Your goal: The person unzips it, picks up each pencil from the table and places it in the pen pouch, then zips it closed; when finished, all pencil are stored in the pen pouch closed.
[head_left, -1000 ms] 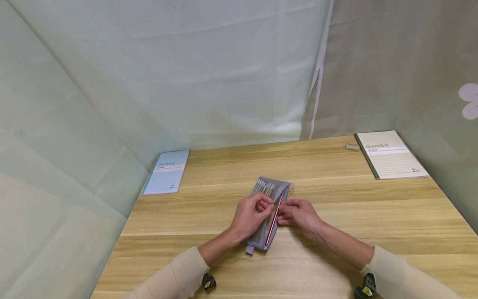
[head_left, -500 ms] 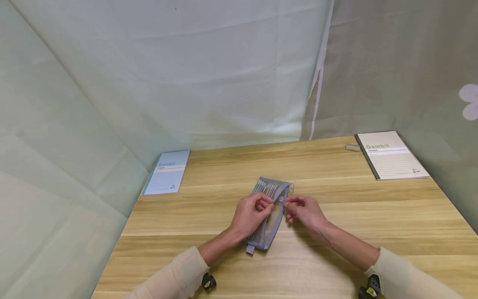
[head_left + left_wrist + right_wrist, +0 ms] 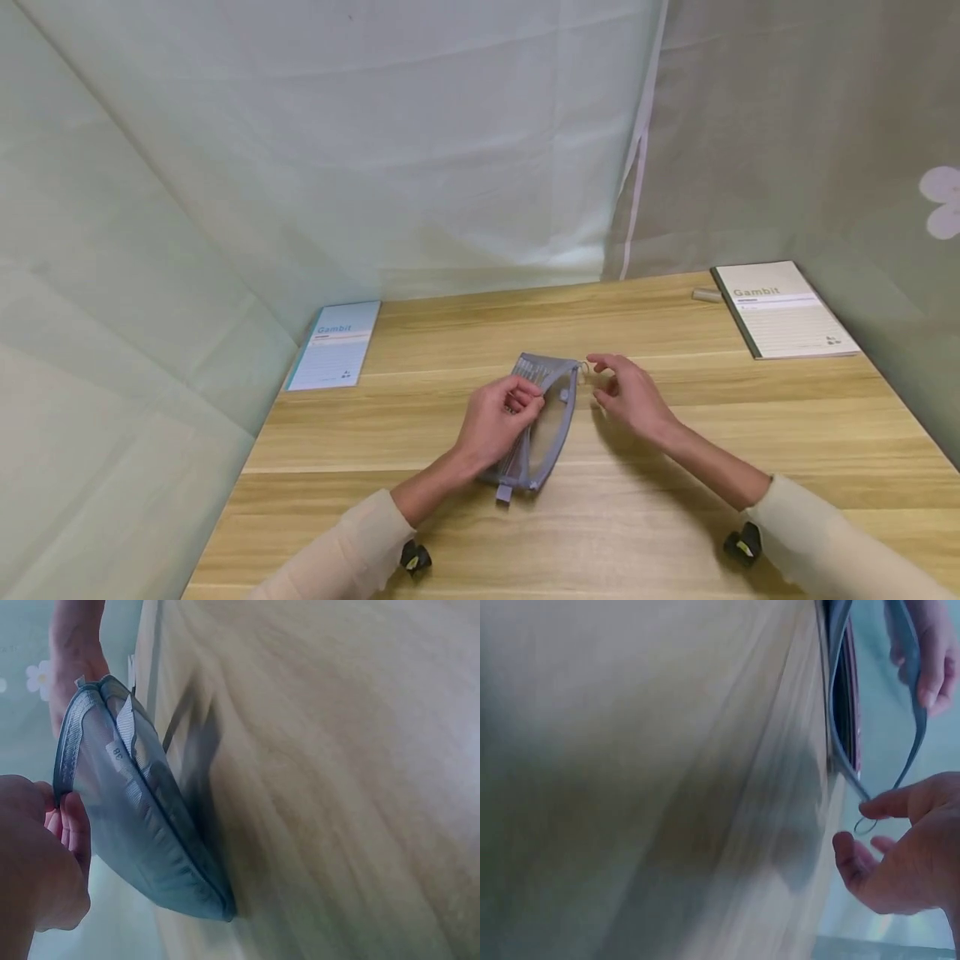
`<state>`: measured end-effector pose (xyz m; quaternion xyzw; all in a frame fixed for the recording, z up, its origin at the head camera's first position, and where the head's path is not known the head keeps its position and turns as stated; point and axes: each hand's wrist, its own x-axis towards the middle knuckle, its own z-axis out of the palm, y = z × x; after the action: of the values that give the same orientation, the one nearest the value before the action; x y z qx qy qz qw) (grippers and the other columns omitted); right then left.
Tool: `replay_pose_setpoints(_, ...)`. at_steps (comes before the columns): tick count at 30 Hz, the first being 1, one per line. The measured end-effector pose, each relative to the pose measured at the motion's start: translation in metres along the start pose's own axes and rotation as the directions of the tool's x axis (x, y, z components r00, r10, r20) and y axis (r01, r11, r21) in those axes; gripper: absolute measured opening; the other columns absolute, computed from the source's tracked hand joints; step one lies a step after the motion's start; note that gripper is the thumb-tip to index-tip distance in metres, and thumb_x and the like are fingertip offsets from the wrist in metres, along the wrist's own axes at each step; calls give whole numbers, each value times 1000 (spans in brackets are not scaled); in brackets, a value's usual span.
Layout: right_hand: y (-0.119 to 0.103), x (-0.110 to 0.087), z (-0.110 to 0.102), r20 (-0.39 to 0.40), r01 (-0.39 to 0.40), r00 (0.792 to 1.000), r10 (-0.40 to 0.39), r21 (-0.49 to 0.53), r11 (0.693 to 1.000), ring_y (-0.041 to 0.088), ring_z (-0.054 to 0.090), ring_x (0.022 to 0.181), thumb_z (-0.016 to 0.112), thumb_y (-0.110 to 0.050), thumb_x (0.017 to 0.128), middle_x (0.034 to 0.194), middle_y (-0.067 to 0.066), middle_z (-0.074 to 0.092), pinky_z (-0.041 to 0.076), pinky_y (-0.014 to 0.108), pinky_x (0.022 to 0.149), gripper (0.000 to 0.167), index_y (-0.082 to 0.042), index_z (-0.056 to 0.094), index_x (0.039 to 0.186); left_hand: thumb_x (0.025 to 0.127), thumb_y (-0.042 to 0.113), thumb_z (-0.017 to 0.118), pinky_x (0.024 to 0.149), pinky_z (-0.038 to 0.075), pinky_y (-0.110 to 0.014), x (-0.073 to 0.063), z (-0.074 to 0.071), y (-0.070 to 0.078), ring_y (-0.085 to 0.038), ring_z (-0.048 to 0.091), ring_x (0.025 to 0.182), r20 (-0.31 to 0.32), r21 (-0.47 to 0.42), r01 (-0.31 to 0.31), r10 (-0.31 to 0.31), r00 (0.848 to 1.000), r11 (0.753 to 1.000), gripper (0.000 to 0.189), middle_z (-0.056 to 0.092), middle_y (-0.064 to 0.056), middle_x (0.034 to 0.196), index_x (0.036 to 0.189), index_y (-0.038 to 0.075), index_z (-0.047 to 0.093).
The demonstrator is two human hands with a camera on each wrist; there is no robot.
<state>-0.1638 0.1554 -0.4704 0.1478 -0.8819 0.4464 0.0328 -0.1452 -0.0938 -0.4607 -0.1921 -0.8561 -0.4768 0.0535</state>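
Note:
A grey mesh pencil case (image 3: pixel 557 429) lies on the table, its zipped side gaping. Several pencils (image 3: pixel 534 371) show through the mesh. My left hand (image 3: pixel 498 421) pinches one edge of the opening between thumb and forefinger and lifts it; the left wrist view shows this raised edge of the pencil case (image 3: pixel 67 754). My right hand (image 3: pixel 632 397) is at the far right corner, thumb and forefinger apart, beside a small metal ring (image 3: pixel 865 826). Whether the forefinger touches the ring is unclear. Inside the opening, a dark red edge (image 3: pixel 853 697) shows in the right wrist view.
A blue-white notebook (image 3: pixel 335 346) lies at the back left. At the back right lies a cream notebook (image 3: pixel 787 312) with a dark spine, and a small grey piece (image 3: pixel 707 295) beside it. Cloth walls (image 3: pixel 480 150) enclose the wooden table (image 3: pixel 645 533).
The red pencil that lay along the opening has gone from the head view. My right hand has drawn back and moved up to the ring corner. The opening gapes wider as my left hand holds on.

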Motion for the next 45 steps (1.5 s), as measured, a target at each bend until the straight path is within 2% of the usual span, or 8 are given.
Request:
replay_pose_setpoints(4,9,9,-1,41,146,989,-144,-78,986,17,63,77,71,21,82,128,24,66,55,31,68,70,2,56,148,96,12,79,67,59,-25,2,-2,1,-7,68,73,3,10,-11,11,1000,1000,6,74,4,85,99,7,77)
replay_pose_setpoints(11,23,21,2,104,399,917,-386,-164,902,18,62,80,71,22,79,122,13,70,55,32,70,68,-3,63,141,95,11,79,65,59,-25,1,-4,3,-6,69,72,15,2,-12,12,1000,1000,6,74,5,84,99,7,77)
replay_pose_setpoints(15,28,25,3,100,459,888,-449,-265,848,20,66,81,73,19,81,117,9,71,58,37,69,61,-7,67,135,95,12,78,64,59,-25,1,-4,4,-6,69,71,23,2,-7,7,1000,1000,7,74,6,83,99,6,76)
replay_pose_setpoints(22,34,33,4,104,546,818,-565,-447,708,26,74,93,81,8,84,111,7,73,62,40,71,44,-9,72,122,94,9,79,62,59,-24,0,-4,5,-6,68,70,19,-6,-23,23,1000,1000,5,74,4,82,98,8,76)
replay_pose_setpoints(29,39,37,2,70,611,749,-659,-461,644,23,73,91,91,1,78,104,4,74,62,39,73,35,-9,77,109,95,10,79,63,59,-25,-1,-3,4,-5,68,70,16,1,-24,24,1000,1000,4,74,6,82,98,9,77)
replay_pose_setpoints(35,40,36,-2,68,651,701,-710,-467,598,21,72,90,95,-6,75,99,1,74,61,39,70,31,-10,78,101,95,16,80,66,58,-24,-5,-3,2,-5,67,73,22,38,-26,25,999,999,7,73,8,83,97,10,77)
replay_pose_setpoints(39,39,33,-5,69,657,688,-722,-483,579,20,72,87,95,-10,75,98,0,74,61,37,66,30,-11,78,100,93,11,80,67,59,-25,-7,-2,-1,-5,67,75,38,38,-60,59,998,997,5,73,7,85,97,10,77)
replay_pose_setpoints(45,37,27,-8,56,638,703,-709,-491,594,21,71,86,95,-11,73,96,0,74,60,37,65,30,-11,79,98,92,12,83,69,57,-24,-13,1,1,-8,67,81,87,100,-112,103,991,989,12,72,5,93,101,12,76)
